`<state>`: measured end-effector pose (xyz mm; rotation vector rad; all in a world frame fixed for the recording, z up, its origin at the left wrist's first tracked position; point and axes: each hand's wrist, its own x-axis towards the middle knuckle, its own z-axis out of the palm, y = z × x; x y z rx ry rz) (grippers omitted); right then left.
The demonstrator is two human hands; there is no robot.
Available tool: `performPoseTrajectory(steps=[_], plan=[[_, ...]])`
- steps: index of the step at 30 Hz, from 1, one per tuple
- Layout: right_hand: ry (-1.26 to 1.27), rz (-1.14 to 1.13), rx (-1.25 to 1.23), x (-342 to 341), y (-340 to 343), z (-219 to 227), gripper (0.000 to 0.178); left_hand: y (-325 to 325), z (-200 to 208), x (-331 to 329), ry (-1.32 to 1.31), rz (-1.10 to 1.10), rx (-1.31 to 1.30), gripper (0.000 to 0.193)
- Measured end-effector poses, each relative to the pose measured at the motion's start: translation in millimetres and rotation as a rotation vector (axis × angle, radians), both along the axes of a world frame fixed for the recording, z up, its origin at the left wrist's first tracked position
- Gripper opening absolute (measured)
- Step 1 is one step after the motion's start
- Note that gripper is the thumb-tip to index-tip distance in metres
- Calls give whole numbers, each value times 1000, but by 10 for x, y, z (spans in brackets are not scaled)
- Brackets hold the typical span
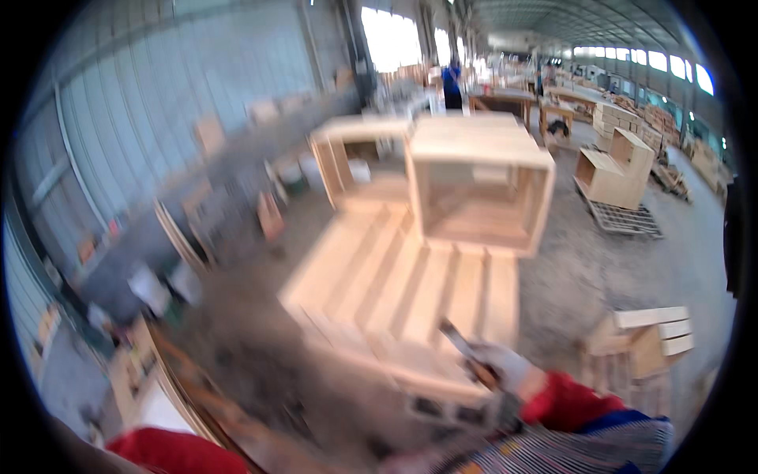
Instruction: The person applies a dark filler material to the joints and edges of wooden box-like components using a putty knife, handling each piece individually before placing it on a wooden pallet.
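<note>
My right hand (507, 366), in a pale glove with a red sleeve behind it, is closed around a short tool (464, 344) with a grey metal shaft and a dark end. Blur keeps its exact kind hidden. The tool is over the near right part of a slatted wooden platform (379, 272). On the platform's far end stands an open-fronted wooden box (483, 142), and left of it a second wooden box frame (322, 162). Of my left arm only a red sleeve (178, 452) shows at the lower edge; the hand is out of sight.
Boards (180, 237) lean against the low wall at left. Wooden boxes (612, 178) sit on a slatted pallet (624, 220) at right, with more wooden pieces (655, 336) nearer. At lower left is a board edge (178, 371). A person in blue (452, 83) stands far back.
</note>
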<state>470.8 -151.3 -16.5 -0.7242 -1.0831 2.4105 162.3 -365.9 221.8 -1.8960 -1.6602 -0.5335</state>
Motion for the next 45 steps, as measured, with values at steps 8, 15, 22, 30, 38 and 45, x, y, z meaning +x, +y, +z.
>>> performPoseTrajectory(steps=[8, 15, 22, 30, 38, 45], plan=[[-210, -393, 178, -587, -211, 668, 33, 999, 356, -1240, -193, -325, 33, 56], [-141, -630, 24, -1629, -321, 91, 36, 1702, 168, -2061, -118, -499, -53, 57], [-164, -765, -119, -2168, -154, -386, 46, 2345, -106, -2670, -75, -555, -11, 58], [20, -703, -185, -2259, -381, -517, 44, 2427, -106, -2718, -63, -573, -10, 59], [77, -677, -156, -2265, 88, -576, 48, 2700, -171, -2658, -66, -525, 1, 61], [47, -797, -223, -1867, 370, -708, 46, 2969, -92, -2460, -24, -458, -12, 62]])
